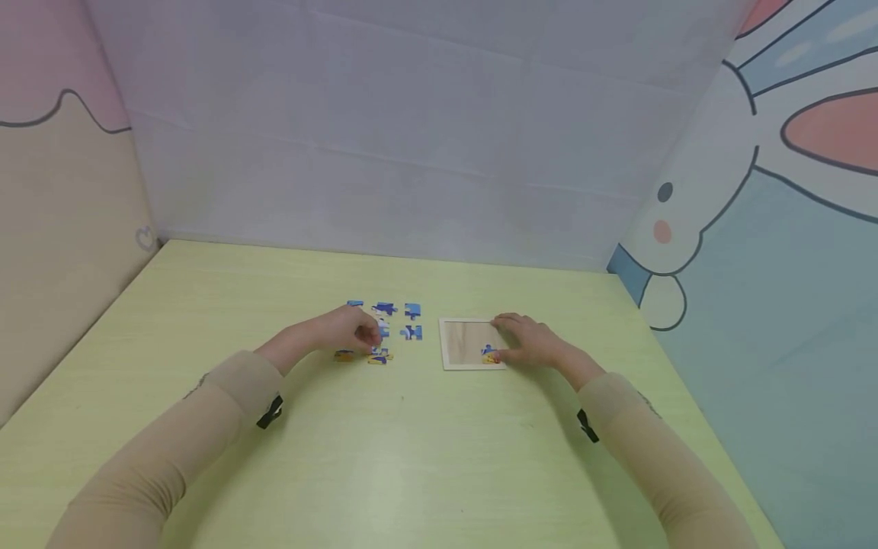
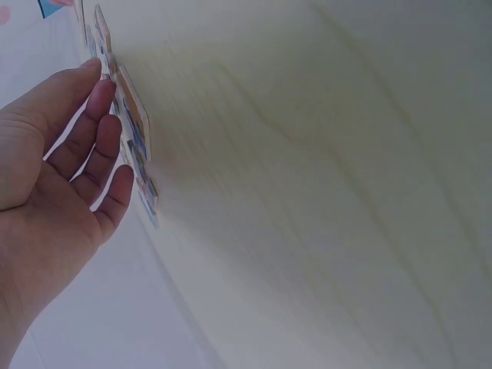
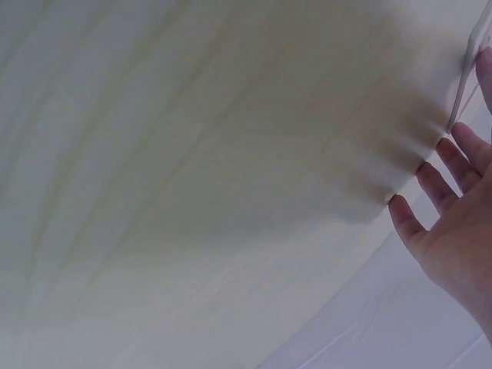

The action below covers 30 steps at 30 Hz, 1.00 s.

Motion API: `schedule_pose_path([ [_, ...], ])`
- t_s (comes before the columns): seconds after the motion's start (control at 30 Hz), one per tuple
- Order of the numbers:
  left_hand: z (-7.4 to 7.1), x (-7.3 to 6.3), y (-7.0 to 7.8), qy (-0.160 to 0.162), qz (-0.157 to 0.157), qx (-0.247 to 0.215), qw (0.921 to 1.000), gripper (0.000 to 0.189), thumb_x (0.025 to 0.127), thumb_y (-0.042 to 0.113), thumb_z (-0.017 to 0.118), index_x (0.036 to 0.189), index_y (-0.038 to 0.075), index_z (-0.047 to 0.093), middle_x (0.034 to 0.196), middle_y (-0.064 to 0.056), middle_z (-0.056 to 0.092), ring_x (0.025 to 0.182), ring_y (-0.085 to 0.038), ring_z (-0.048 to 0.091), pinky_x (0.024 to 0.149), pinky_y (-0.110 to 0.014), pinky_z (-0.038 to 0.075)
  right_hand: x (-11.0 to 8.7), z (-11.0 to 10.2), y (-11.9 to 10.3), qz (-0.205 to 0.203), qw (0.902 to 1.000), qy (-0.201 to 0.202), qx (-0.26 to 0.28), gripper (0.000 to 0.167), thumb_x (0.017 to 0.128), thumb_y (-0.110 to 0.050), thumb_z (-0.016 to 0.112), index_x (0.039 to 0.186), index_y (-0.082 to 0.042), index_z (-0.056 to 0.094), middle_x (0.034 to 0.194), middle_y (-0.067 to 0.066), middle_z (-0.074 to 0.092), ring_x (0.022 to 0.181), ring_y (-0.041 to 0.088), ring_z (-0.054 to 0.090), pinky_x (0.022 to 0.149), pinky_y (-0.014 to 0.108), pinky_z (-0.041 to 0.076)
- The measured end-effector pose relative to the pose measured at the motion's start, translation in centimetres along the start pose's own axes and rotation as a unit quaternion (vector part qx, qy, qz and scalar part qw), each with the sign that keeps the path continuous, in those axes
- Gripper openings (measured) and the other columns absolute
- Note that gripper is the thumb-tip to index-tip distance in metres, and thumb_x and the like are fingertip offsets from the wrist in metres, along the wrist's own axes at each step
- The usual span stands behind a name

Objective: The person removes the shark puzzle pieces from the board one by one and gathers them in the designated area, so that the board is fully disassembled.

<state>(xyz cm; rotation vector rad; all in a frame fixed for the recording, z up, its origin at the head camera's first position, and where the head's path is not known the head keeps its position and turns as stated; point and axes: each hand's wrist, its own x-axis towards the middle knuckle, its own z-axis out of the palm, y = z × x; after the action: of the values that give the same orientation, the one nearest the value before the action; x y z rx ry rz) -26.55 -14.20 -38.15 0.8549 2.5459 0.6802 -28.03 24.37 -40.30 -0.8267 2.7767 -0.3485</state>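
My left hand [image 1: 350, 329] is over the loose jigsaw puzzle pieces, its thumb and forefinger tips right at a yellow-and-blue piece [image 1: 379, 358] in the front row. In the left wrist view the fingers [image 2: 105, 142] are loosely bent beside the flat pieces [image 2: 134, 115], with a small gap between thumb and forefinger. To the right, my right hand [image 1: 533, 341] rests at the right side of a square wooden puzzle tray [image 1: 473, 367], thumb and fingers spread along it. One yellow-and-blue piece [image 1: 489, 355] lies in the tray's lower right corner, beside the thumb. Straight fingertips [image 3: 430, 184] touch the table in the right wrist view.
More blue pieces [image 1: 412, 310] lie in rough rows between the left hand and the tray. The pale yellow-green table [image 1: 411, 457] ends at a white cloth wall [image 1: 384, 168] behind. A printed panel [image 1: 775, 305] stands along the right side, another [image 1: 62, 229] at the left.
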Motion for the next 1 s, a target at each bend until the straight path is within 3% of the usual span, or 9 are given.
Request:
schedule_pose_path([
  [0.2,-0.3,0.1,0.7,0.017,0.002,0.019,0.9997,0.007,0.086,0.01,0.065,0.092,0.013,0.068,0.085,0.005,0.063,0.077,-0.013,0.052,0.069,-0.027,0.047,-0.1,-0.2,0.1,0.0,0.9999,-0.007,0.008,0.07,0.09,-0.047,0.058,0.144,-0.009,0.037,0.149,0.015,0.033,0.136,0.039,0.029,0.103,0.065,0.025],
  [0.43,-0.4,1.4,2.5,0.025,0.002,0.03,0.9992,0.009,0.087,0.015,0.066,0.096,0.013,0.068,0.086,0.006,0.063,0.081,-0.013,0.054,0.073,-0.028,0.047,0.0,-0.5,0.5,-0.008,0.9996,-0.027,0.007,0.069,0.09,-0.045,0.059,0.145,-0.009,0.036,0.15,0.015,0.032,0.137,0.039,0.028,0.103,0.064,0.025],
  [0.6,-0.2,2.3,4.0,0.025,0.025,0.038,0.9987,0.011,0.089,0.018,0.064,0.098,0.013,0.069,0.088,0.009,0.062,0.083,-0.012,0.053,0.074,-0.028,0.046,0.3,-0.8,0.8,-0.019,0.9988,-0.045,0.007,0.072,0.088,-0.045,0.062,0.145,-0.01,0.036,0.15,0.015,0.031,0.137,0.039,0.028,0.103,0.065,0.025],
  [0.77,0.1,3.4,5.4,0.034,0.055,0.051,0.9966,0.012,0.089,0.019,0.065,0.098,0.012,0.069,0.089,0.009,0.063,0.085,-0.011,0.054,0.078,-0.029,0.046,0.4,-1.0,1.0,-0.024,0.9982,-0.054,0.007,0.086,0.079,-0.053,0.069,0.146,-0.012,0.035,0.15,0.014,0.031,0.137,0.039,0.028,0.101,0.068,0.024],
  [1.0,1.1,5.5,7.0,0.039,0.068,0.058,0.9952,0.015,0.088,0.02,0.067,0.099,0.011,0.068,0.091,0.006,0.064,0.088,-0.017,0.058,0.079,-0.029,0.045,0.2,-0.8,1.4,-0.013,0.9979,-0.062,0.015,0.092,0.074,-0.057,0.071,0.147,-0.016,0.032,0.153,0.01,0.026,0.139,0.038,0.024,0.103,0.069,0.019],
])
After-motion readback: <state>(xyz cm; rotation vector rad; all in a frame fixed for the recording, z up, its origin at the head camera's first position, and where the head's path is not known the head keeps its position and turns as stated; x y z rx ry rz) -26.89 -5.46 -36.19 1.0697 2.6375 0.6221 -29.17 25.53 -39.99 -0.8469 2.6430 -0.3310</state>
